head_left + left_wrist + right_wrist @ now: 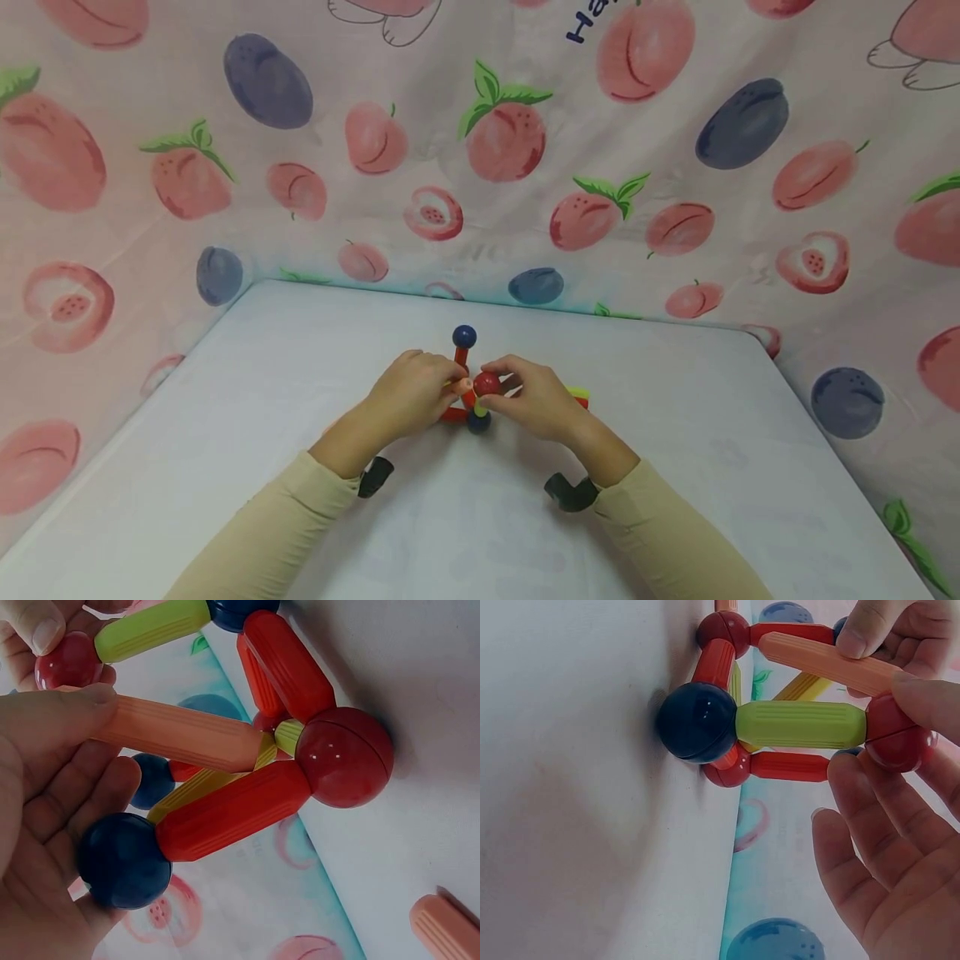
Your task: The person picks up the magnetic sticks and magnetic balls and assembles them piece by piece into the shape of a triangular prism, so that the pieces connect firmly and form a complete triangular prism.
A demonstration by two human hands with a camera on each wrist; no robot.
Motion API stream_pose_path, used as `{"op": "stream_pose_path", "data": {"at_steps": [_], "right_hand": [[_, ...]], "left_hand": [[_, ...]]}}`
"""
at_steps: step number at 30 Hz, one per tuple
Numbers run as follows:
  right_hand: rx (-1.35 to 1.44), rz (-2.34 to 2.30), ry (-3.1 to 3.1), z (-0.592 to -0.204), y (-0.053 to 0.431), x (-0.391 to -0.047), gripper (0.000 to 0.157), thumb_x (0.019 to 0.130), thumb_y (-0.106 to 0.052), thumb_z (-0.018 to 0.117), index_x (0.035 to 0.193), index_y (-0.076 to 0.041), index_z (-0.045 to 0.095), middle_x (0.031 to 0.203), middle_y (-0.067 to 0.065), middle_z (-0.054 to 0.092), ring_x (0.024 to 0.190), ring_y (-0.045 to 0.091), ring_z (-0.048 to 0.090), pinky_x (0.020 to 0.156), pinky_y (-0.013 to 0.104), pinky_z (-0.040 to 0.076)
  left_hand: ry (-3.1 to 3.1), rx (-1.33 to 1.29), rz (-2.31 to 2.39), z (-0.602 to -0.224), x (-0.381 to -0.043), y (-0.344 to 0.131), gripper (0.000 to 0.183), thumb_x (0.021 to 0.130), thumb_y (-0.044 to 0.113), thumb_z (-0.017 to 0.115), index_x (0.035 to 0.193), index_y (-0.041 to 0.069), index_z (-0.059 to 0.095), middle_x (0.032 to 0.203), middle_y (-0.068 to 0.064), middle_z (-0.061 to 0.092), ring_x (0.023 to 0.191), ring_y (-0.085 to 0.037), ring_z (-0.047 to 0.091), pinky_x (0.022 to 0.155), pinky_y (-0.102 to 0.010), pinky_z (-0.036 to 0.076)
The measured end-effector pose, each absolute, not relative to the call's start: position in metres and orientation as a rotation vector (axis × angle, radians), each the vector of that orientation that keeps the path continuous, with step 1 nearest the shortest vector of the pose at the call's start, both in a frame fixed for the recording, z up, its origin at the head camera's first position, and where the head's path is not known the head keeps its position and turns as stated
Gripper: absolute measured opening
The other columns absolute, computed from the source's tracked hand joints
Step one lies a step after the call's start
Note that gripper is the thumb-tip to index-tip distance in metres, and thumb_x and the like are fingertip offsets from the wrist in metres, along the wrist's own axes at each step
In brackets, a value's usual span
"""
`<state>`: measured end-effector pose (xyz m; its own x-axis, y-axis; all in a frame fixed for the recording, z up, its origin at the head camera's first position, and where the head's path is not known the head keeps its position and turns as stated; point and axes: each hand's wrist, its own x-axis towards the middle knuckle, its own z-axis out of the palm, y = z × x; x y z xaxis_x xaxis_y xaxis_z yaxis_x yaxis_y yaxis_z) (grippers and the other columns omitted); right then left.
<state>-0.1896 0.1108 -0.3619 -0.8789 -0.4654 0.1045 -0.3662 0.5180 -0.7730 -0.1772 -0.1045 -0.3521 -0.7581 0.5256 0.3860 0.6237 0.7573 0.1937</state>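
A toy frame of ridged magnetic rods and balls stands on the white table (247, 442). My left hand (416, 396) pinches a light orange rod (180, 731) between thumb and fingers, one end close to a red ball (900, 735). That ball tops an upright green rod (802, 724), which rises from a blue ball (696, 722) at the base. Fingers and thumb of my right hand (536, 400) grip the red ball. Near my left fingers, another blue ball (124, 861) caps a red rod (236, 812). A yellow rod (184, 791) slants behind it.
A loose orange rod (446, 926) lies on the table near the frame. Yellow and red pieces (579, 395) show beyond my right hand. Dark wrist-worn fittings (570, 492) sit under both wrists. A fruit-printed cloth (315, 225) hangs behind the table.
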Motion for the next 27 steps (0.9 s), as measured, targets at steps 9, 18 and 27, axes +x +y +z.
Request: {"op": "stream_pose_path", "data": {"at_steps": [9,18,27], "right_hand": [[-0.731,-1.31,2.63,-0.3619,0.1116,-0.1886,0.041,0.091,-0.023,0.076,0.127,-0.009,0.064,0.112,0.002,0.068,0.098,0.02,0.066,0.075,0.031,0.057],[-0.746,-1.301,2.625,-0.3608,0.1113,-0.1882,0.041,0.091,-0.022,0.076,0.128,-0.008,0.063,0.114,0.004,0.068,0.098,0.021,0.066,0.076,0.032,0.057],[-0.747,-1.299,2.622,-0.3612,0.1105,-0.1888,0.041,0.091,-0.023,0.076,0.128,-0.008,0.063,0.114,0.004,0.068,0.098,0.021,0.066,0.077,0.032,0.057]], "left_hand": [[-2.649,-0.88,-0.356,-0.3566,-0.1794,-0.1039,0.013,0.087,0.022,0.081,0.089,0.011,0.074,0.078,0.002,0.068,0.079,-0.02,0.064,0.086,-0.047,0.051],[-2.684,-0.826,-0.309,-0.3572,-0.1782,-0.1013,0.013,0.088,0.025,0.08,0.085,0.014,0.073,0.077,0.003,0.067,0.08,-0.02,0.064,0.089,-0.046,0.048],[-2.744,-0.767,-0.281,-0.3578,-0.1785,-0.0992,0.017,0.089,0.03,0.079,0.085,0.014,0.072,0.074,0.004,0.065,0.077,-0.019,0.058,0.09,-0.045,0.046]]}}
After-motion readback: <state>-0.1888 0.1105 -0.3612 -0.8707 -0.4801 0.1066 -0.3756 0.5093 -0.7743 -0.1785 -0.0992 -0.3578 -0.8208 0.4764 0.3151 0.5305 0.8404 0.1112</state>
